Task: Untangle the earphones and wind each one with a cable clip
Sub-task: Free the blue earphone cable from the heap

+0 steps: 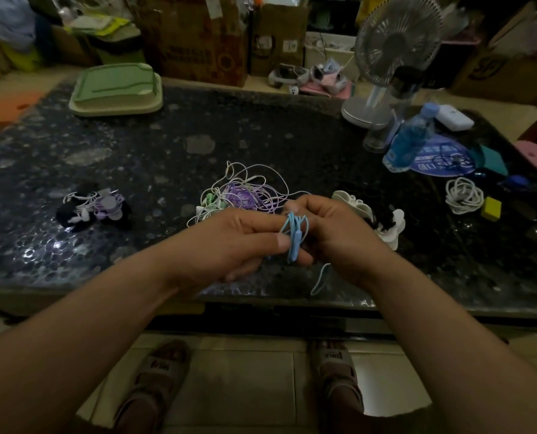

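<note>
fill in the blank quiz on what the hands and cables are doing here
The left hand and right hand together hold an earphone cable coloured ____.
The tangled pile on the table mixes white, green and ____ cables.
The green box sits at the table's far ____ corner.
Missing words: blue, purple, left.

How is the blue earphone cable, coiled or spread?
Mostly coiled: blue earphone cable looped, held by left hand and right hand, one end dangling.

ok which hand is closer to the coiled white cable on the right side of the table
Right. The right hand is left of the coiled white cable; the left hand is farther left, beyond it. Both grip the blue earphones.
</note>
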Available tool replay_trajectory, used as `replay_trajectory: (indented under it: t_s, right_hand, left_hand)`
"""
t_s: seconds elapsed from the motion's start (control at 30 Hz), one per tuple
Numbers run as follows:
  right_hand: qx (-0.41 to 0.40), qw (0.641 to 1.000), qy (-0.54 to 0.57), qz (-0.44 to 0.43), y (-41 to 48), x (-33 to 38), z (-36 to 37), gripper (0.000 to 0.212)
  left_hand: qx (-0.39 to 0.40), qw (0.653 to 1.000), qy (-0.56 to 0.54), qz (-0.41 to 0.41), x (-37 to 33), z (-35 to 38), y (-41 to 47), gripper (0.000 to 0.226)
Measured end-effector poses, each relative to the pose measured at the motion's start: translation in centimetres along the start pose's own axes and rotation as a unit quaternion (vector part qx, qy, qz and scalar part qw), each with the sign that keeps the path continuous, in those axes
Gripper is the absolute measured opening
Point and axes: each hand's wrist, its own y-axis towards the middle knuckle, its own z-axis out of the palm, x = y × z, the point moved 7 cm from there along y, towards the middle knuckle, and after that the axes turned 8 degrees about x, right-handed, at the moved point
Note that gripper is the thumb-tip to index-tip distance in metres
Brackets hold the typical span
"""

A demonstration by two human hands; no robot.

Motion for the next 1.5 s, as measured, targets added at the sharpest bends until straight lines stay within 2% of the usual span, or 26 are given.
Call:
replay_trajectory:
  t_s: [0.17,0.27,0.33,0.43,0.53,0.63,0.8,0.97,1.03,1.2,1.33,1.5]
  right_hand:
    - [-0.002,1.0,-0.011,-0.002,-0.2,0.1,0.2,0.028]
    - [0.002,0.999,0.033,0.0,-0.3,0.0,1.0,0.023]
    - [0.004,0.999,0.03,0.017,0.0,-0.6,1.2,0.028]
    - [0.007,0.995,-0.095,0.017,0.0,-1.0,1.1,0.028]
    - [0.026,0.968,-0.25,0.013,-0.6,-0.5,1.8,0.022]
    - [0.031,0.953,-0.3,0.003,-1.0,0.3,2.0,0.023]
    - [0.077,0.919,-0.386,0.006,-1.4,0.5,2.8,0.024]
    - [0.005,0.919,-0.392,-0.043,-1.9,2.7,1.0,0.019]
    - [-0.013,0.924,-0.375,-0.069,-2.1,3.6,0.2,0.017]
    - [0.009,0.938,-0.34,-0.074,-1.8,3.4,0.2,0.017]
    - [0.02,0.955,-0.289,-0.066,-1.8,3.1,-0.3,0.018]
    - [0.024,0.957,-0.282,-0.068,-1.6,2.9,-0.4,0.018]
  left_hand:
    - [0.017,1.0,-0.017,0.003,0.2,0.1,-0.1,0.048]
    - [0.011,0.997,-0.071,0.021,-0.1,-0.4,-0.2,0.038]
    - [-0.012,0.996,-0.088,0.019,0.0,-1.1,-0.2,0.038]
    - [-0.085,0.994,-0.074,0.015,0.6,-2.7,-0.2,0.038]
    - [-0.146,0.988,-0.034,0.02,0.7,-3.9,-0.1,0.037]
    - [-0.183,0.983,-0.019,0.007,1.0,-4.5,0.0,0.037]
    - [-0.193,0.981,0.021,-0.002,1.0,-4.2,0.2,0.043]
    - [-0.153,0.967,0.204,-0.009,0.9,-3.6,0.4,0.044]
    - [-0.137,0.962,0.237,-0.021,1.3,-3.0,0.8,0.039]
    - [-0.11,0.971,0.209,-0.045,2.5,-1.6,1.7,0.027]
    - [-0.153,0.965,0.211,-0.037,2.3,-2.0,1.7,0.03]
    - [-0.174,0.966,0.19,-0.032,2.1,-1.7,1.6,0.028]
